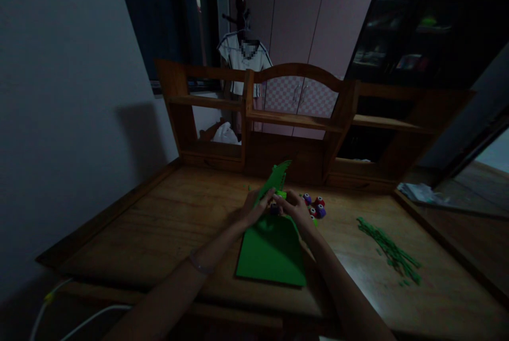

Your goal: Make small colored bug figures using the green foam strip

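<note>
taking the clock from the middle of the green sheet (271,253), you looked part-way through: a heap of loose green strips (389,251) lay at three o'clock with small scraps beside it, while the sheet was a broad, seemingly uncut panel flat on the desk (167,219). at twelve o'clock, just beyond that panel, the fringed green piece (274,177) stood tilted up, its far edge jagged like a comb; whether it was joined to the sheet was hidden by your hands.

your left hand (257,208) was closed on the fringed piece, thumb toward you. the fingertips of your right hand (296,207) were drawn together just beside a bright green block (281,194), but you could not tell from this dim view whether they gripped it. more handling seemed left, since both hands were busy there and the coloured blocks (319,203) sat loose between one and two o'clock.

the sheet was thin, matte and straight-edged, curling slightly near your right hand. the strips were narrow and crooked. the blocks, red, purple and green, were chunky, with pale dark-centred spots. the wooden desk was smooth, grained and faintly shiny.
</note>
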Tool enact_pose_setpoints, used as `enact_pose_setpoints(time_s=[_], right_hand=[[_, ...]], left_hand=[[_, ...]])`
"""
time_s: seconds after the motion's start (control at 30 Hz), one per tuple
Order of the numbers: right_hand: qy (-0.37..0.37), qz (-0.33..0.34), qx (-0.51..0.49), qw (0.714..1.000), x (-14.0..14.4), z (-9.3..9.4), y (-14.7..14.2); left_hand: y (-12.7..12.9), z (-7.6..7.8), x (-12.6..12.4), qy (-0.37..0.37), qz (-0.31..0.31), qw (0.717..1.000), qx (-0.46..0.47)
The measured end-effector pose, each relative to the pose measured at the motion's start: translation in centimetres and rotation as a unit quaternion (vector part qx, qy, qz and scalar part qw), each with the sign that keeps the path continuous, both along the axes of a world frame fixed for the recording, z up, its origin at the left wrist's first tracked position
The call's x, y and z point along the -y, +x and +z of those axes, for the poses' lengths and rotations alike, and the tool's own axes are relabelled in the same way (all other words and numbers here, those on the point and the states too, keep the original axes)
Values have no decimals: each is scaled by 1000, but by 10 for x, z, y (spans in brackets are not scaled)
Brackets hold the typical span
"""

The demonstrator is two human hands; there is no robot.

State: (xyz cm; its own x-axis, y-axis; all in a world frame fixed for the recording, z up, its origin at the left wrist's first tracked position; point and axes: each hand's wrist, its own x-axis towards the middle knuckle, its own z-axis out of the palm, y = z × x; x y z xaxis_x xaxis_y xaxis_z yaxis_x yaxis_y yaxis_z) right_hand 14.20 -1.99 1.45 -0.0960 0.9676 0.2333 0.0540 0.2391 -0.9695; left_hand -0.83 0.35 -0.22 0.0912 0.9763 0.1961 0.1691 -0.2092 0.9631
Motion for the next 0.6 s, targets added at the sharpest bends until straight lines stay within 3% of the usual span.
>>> enact_pose_setpoints(time_s=[0.17,0.6], right_hand=[[2,5,-4,1000,0,0,1],[3,-8,14,1000,-4,-7,4]], left_hand=[[-1,-5,-4,25,-2,1000,-1],[9,-4,-5,-38,-20,997,64]])
